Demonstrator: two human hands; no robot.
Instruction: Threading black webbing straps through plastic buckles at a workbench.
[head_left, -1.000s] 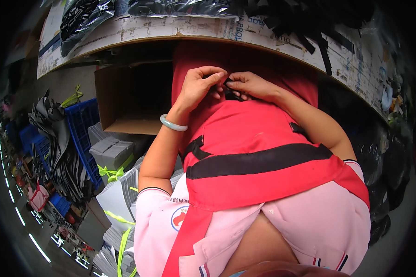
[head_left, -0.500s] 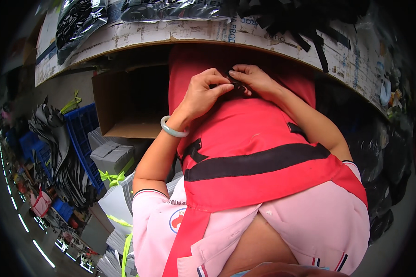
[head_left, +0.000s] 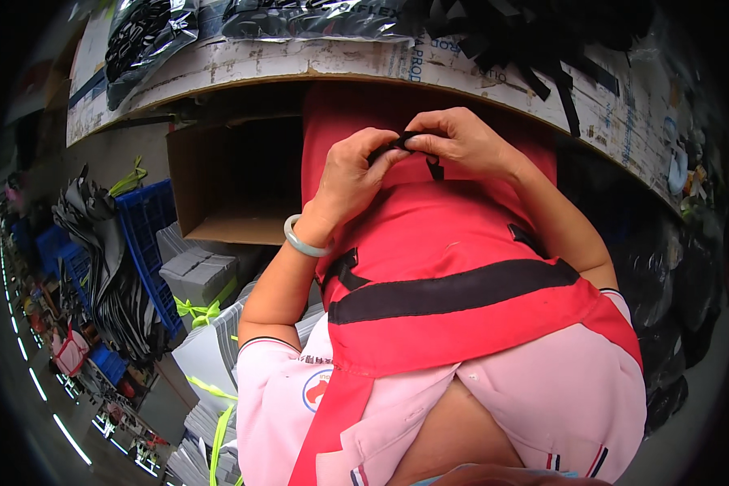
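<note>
Between both hands, above the red apron (head_left: 462,219) on my lap, is a narrow black strap (head_left: 401,141). My left hand (head_left: 355,168) pinches one part of it between thumb and forefinger. Right beside it, my right hand (head_left: 462,142) pinches the strap too, the fingertips of both hands nearly touching. A short black end (head_left: 435,168) hangs below my right hand against the apron; whether it joins the pinched part I cannot tell. My fingers hide much of the strap.
Ahead is a worn white tabletop (head_left: 300,61) with a heap of black straps (head_left: 535,40) and plastic bags (head_left: 150,49) of black pieces. An open cardboard box (head_left: 235,227) stands under it. To the left are a blue crate (head_left: 147,243) and tied grey stacks (head_left: 198,271).
My right hand has risen slightly and bent its fingers into a pinch. The black strap now shows between both hands, and a short black end has come into sight below.
</note>
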